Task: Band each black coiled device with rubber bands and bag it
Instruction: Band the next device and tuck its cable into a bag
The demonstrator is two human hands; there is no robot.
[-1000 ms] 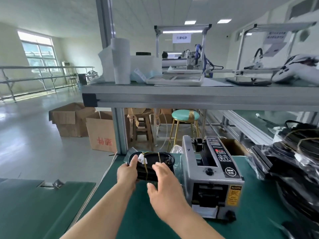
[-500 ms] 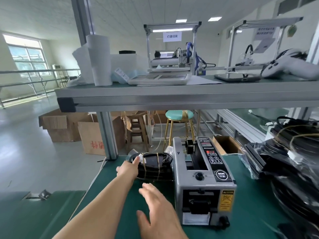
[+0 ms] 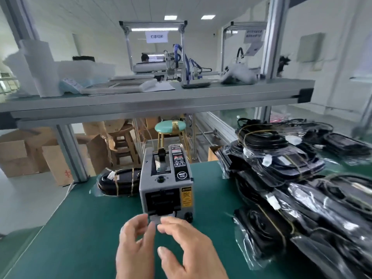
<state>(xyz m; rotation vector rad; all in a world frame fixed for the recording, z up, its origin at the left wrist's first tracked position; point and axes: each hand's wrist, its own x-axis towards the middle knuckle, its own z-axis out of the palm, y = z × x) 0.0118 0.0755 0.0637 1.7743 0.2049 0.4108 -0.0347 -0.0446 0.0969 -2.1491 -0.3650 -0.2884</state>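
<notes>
I'm holding both grips low in front of the tape dispenser point(image 3: 167, 188), right at its outlet slot.

Left grip point(image 3: 136, 244): fingers are curling in toward the short tape tab point(image 3: 159, 218) that's sticking out of the slot. It's too blurred, so I cannot tell whether they're pinching it.

Right grip point(image 3: 187, 248): spread, fingers loosely bent, thumb sitting well apart from them, fingertips reaching up to the tab's edge. It's holding nothing that I can see.

The banded device point(image 3: 118, 182) is lying flat on the green tabletop point(image 3: 80, 228), just beside the dispenser's left side and well apart from both grips. It's a black coil with two yellowish rubber bands point(image 3: 132, 183) running across it, a white tag point(image 3: 111, 175) near its left end, and clear film showing around its edge.

On my right, the pile of bagged devices point(image 3: 291, 198) is taking up the tabletop. It's several layers of black coils in clear bags, near the dispenser but not touching it.

The shelf point(image 3: 161, 101) is spanning overhead, carrying a white foam roll point(image 3: 36, 67). Beyond the tabletop, a teal stool point(image 3: 171, 126) and cardboard boxes point(image 3: 20, 158) are sitting on the floor.
</notes>
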